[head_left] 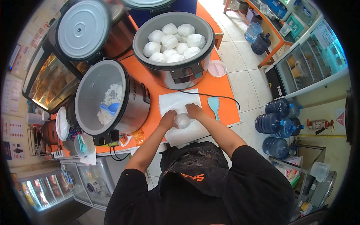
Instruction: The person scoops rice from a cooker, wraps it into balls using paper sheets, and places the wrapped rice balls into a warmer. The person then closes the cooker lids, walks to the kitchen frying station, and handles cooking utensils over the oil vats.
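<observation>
A small, round, translucent bowl with something white showing through it sits on white wrapping paper at the front of the orange table. My left hand curls against the bowl's left side. Just above and right of the bowl, my right hand has bent fingers pressed together at the paper. To the left, an open rice cooker contains white rice and a blue scoop. Beyond the paper, another open cooker holds several white paper-wrapped bundles.
A turquoise spatula lies right of the paper, near a black cable. A round pink-topped container stands by the far cooker. Orange packets lie near the left front edge. Large water bottles stand on the floor at right.
</observation>
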A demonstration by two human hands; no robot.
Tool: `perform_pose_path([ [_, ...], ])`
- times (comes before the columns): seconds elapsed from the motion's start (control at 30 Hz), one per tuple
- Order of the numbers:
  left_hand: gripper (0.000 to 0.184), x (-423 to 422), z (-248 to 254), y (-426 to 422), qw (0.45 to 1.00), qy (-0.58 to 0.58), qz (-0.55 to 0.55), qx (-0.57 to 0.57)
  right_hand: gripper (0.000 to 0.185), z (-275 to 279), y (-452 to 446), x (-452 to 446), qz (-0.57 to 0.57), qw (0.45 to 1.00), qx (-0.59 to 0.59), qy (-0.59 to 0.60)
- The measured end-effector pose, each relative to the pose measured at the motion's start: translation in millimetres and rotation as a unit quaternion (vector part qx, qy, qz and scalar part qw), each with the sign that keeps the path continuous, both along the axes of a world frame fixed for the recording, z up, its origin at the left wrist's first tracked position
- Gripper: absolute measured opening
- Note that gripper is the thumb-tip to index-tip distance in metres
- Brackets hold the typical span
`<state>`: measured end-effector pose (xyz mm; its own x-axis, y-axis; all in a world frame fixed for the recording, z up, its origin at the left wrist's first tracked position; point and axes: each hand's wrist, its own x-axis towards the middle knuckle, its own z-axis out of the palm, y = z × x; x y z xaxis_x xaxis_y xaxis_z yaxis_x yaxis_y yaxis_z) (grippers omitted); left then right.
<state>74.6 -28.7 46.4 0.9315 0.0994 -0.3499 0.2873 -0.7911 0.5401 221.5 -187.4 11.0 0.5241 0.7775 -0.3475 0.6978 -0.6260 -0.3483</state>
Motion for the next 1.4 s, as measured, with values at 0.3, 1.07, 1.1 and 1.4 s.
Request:
perform_pose_path([
  [0.3,0.076,-2,7,-3,0.995,-0.038,-0.037,-0.081,0.014,29,-28,-35,-0.044,0.987,0.124,-0.097],
  [1.07,0.048,-7,178,21,0.938,-0.319,-0.095,-0.096,0.065,153,-18,-72,-0.342,0.468,0.397,0.711],
  [1.1,0.045,-6,182,21,0.928,-0.345,-0.109,-0.088,0.064,159,-19,-70,-0.341,0.421,0.415,0.730],
  [1.4,0.053,3,186,-20,0.855,-0.509,-0.076,-0.059,0.064,200,-24,-83,-0.257,0.311,0.484,0.777],
])
